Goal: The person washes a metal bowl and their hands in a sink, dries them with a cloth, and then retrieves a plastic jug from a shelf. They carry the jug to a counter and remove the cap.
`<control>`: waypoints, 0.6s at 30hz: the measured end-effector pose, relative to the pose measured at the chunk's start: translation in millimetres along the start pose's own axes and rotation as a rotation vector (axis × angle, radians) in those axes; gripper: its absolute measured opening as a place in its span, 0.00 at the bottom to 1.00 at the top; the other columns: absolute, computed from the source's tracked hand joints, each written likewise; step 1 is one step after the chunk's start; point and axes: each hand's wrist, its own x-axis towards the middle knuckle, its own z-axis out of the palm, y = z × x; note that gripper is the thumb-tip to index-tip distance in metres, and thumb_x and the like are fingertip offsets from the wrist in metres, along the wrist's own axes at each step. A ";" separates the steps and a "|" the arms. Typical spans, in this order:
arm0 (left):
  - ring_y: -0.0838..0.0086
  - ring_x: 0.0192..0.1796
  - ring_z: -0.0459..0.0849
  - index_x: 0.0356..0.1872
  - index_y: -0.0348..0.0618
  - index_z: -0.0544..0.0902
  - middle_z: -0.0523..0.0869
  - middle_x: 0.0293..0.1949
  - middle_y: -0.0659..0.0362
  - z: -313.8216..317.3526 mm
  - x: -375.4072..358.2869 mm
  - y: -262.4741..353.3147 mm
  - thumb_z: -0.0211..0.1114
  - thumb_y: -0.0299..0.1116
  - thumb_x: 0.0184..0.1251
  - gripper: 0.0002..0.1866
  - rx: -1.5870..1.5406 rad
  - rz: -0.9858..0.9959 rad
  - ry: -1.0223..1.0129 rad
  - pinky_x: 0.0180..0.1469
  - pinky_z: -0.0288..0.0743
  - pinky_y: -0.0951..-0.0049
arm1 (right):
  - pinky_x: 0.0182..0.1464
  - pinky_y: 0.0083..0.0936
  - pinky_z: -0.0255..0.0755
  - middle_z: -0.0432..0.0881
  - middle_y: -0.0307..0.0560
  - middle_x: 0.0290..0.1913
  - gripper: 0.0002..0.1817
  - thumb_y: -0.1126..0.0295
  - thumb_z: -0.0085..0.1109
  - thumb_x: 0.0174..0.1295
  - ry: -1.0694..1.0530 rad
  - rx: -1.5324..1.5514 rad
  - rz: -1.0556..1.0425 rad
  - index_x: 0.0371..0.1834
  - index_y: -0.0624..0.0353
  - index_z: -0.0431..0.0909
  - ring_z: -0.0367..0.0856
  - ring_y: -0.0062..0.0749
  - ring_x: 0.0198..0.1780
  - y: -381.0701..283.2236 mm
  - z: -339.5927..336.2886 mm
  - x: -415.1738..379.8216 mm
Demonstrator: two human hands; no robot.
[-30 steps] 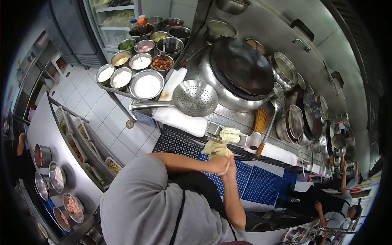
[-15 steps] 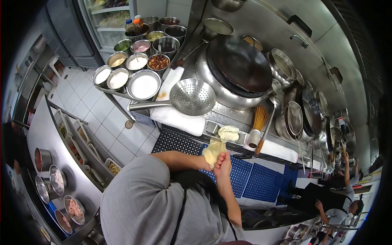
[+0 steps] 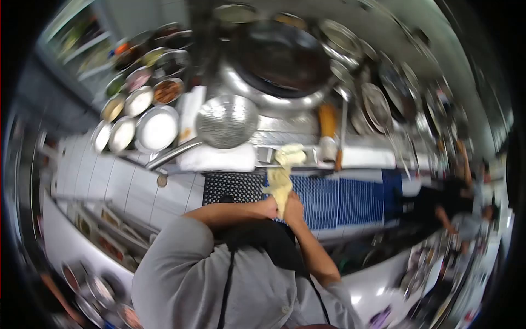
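Note:
A pale yellow cloth (image 3: pixel 281 185) is bunched between my two hands in front of my body. My left hand (image 3: pixel 268 208) closes round its lower end from the left. Beside it, my right hand (image 3: pixel 294 208) is also closed on the cloth. Just beyond, a crumpled cream cloth (image 3: pixel 291 156) lies at the counter's front edge and overlaps the upper end of the held one in this view. To its left a perforated strainer (image 3: pixel 227 122) rests on a folded white towel (image 3: pixel 219 159).
A large dark wok (image 3: pixel 282 55) sits on the stove. Bowls of ingredients, one with white powder (image 3: pixel 157 129), stand at the left. A brush of thin sticks (image 3: pixel 327 123) and a wooden-handled ladle (image 3: pixel 341 129) are at the right. Another person (image 3: pixel 438 205) stands farther right.
The view has swung and blurred, and the counter things sit farther left and higher. Both hands stay on the cloth, which now stretches up more straight from them.

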 end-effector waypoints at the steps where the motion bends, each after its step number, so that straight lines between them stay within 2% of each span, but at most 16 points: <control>1: 0.65 0.46 0.84 0.40 0.48 0.83 0.87 0.43 0.57 -57.0 35.7 -6.7 0.56 0.50 0.73 0.17 -0.041 -0.055 -0.100 0.54 0.77 0.59 | 0.52 0.47 0.73 0.78 0.65 0.51 0.18 0.68 0.55 0.59 0.008 -0.008 -0.044 0.49 0.68 0.74 0.79 0.58 0.50 -6.7 4.6 -6.7; 2: 0.62 0.50 0.82 0.40 0.48 0.82 0.85 0.44 0.55 -10.5 8.3 11.0 0.54 0.50 0.74 0.17 -0.083 -0.083 -0.305 0.56 0.74 0.57 | 0.54 0.49 0.72 0.76 0.66 0.54 0.19 0.68 0.55 0.59 0.067 -0.054 -0.132 0.51 0.68 0.73 0.78 0.58 0.52 -14.0 4.8 -12.7; 3: 0.60 0.52 0.80 0.42 0.48 0.81 0.84 0.43 0.53 5.0 -6.6 19.0 0.52 0.49 0.75 0.17 -0.090 -0.082 -0.272 0.58 0.73 0.56 | 0.55 0.50 0.71 0.74 0.67 0.57 0.21 0.68 0.55 0.59 0.126 -0.113 -0.201 0.54 0.69 0.71 0.77 0.58 0.54 -24.5 0.5 -18.2; 4: 0.60 0.50 0.80 0.47 0.48 0.79 0.83 0.43 0.54 1.9 -6.8 24.7 0.49 0.47 0.77 0.16 -0.065 -0.015 -0.224 0.58 0.73 0.58 | 0.55 0.49 0.71 0.73 0.68 0.58 0.20 0.68 0.55 0.59 0.168 -0.115 -0.192 0.50 0.70 0.73 0.77 0.58 0.55 -32.5 -4.0 -23.4; 5: 0.64 0.51 0.79 0.52 0.48 0.76 0.81 0.46 0.56 -56.5 29.0 28.8 0.46 0.46 0.79 0.16 0.121 0.054 -0.015 0.57 0.73 0.63 | 0.55 0.48 0.71 0.73 0.70 0.59 0.18 0.67 0.55 0.58 0.208 -0.123 -0.186 0.47 0.71 0.74 0.77 0.58 0.55 -37.7 -9.2 -24.5; 6: 0.68 0.52 0.77 0.56 0.47 0.74 0.80 0.48 0.58 -47.9 24.6 30.4 0.45 0.44 0.80 0.17 0.219 0.146 0.038 0.57 0.72 0.68 | 0.54 0.46 0.72 0.76 0.68 0.54 0.17 0.67 0.57 0.57 0.040 0.012 -0.125 0.45 0.70 0.77 0.78 0.57 0.53 -39.5 -12.3 -22.3; 7: 0.69 0.53 0.78 0.58 0.47 0.73 0.80 0.49 0.59 -48.0 28.7 34.8 0.44 0.45 0.80 0.18 0.168 0.070 -0.199 0.58 0.72 0.69 | 0.53 0.44 0.73 0.80 0.66 0.50 0.17 0.67 0.59 0.56 -0.117 0.176 -0.073 0.43 0.69 0.79 0.80 0.55 0.52 -39.8 -16.0 -21.6; 8: 0.70 0.54 0.78 0.59 0.47 0.73 0.80 0.50 0.59 -47.2 31.8 38.5 0.44 0.45 0.81 0.18 0.130 -0.018 -0.430 0.58 0.72 0.70 | 0.47 0.44 0.74 0.81 0.64 0.42 0.14 0.67 0.58 0.57 -0.134 0.295 0.050 0.39 0.68 0.79 0.81 0.55 0.44 -49.8 -31.8 -24.0; 9: 0.70 0.54 0.78 0.59 0.46 0.73 0.80 0.51 0.59 -31.6 20.9 36.1 0.45 0.45 0.80 0.19 0.231 -0.016 -0.239 0.59 0.73 0.69 | 0.42 0.45 0.75 0.82 0.62 0.34 0.11 0.67 0.57 0.58 -0.152 0.421 0.156 0.34 0.67 0.79 0.83 0.54 0.36 -57.4 -39.9 -26.0; 11: 0.69 0.54 0.80 0.59 0.45 0.73 0.81 0.53 0.59 -13.4 6.7 39.1 0.46 0.46 0.80 0.20 0.474 0.040 0.122 0.60 0.74 0.67 | 0.30 0.37 0.75 0.79 0.50 0.20 0.11 0.67 0.53 0.64 0.011 0.618 0.270 0.31 0.63 0.79 0.81 0.43 0.23 -44.0 -16.8 -25.1; 13: 0.68 0.55 0.79 0.58 0.44 0.74 0.81 0.53 0.58 -11.4 0.6 35.5 0.49 0.46 0.78 0.19 0.527 -0.087 0.139 0.62 0.72 0.67 | 0.26 0.26 0.72 0.80 0.44 0.21 0.16 0.64 0.50 0.70 0.125 1.247 0.696 0.26 0.61 0.78 0.80 0.29 0.23 -41.2 -14.9 -12.9; 15: 0.69 0.57 0.79 0.57 0.45 0.75 0.81 0.54 0.59 5.7 -5.6 23.3 0.49 0.46 0.78 0.18 0.470 -0.164 0.133 0.62 0.72 0.67 | 0.24 0.20 0.70 0.80 0.40 0.22 0.19 0.62 0.49 0.72 0.312 1.477 1.080 0.23 0.59 0.78 0.79 0.21 0.23 -33.2 -22.4 -3.8; 16: 0.69 0.59 0.77 0.59 0.48 0.74 0.79 0.56 0.60 23.2 -16.8 18.1 0.49 0.49 0.77 0.20 0.425 -0.244 0.143 0.63 0.71 0.65 | 0.27 0.28 0.73 0.80 0.44 0.21 0.17 0.61 0.51 0.71 0.417 1.197 1.031 0.27 0.60 0.79 0.81 0.30 0.24 -21.0 0.9 0.0; 17: 0.69 0.61 0.76 0.61 0.50 0.73 0.78 0.59 0.61 41.0 -28.4 12.8 0.49 0.52 0.76 0.22 0.380 -0.324 0.156 0.64 0.70 0.62 | 0.29 0.37 0.74 0.80 0.48 0.21 0.13 0.61 0.54 0.67 0.548 0.419 0.866 0.32 0.59 0.80 0.80 0.41 0.23 -8.4 22.8 2.2; 18: 0.68 0.61 0.76 0.61 0.50 0.72 0.78 0.59 0.61 59.0 -34.1 11.0 0.49 0.53 0.76 0.23 0.369 -0.376 0.165 0.65 0.70 0.61 | 0.34 0.39 0.75 0.82 0.49 0.28 0.12 0.60 0.55 0.66 0.437 0.294 0.804 0.37 0.57 0.80 0.82 0.44 0.31 -9.2 21.5 1.2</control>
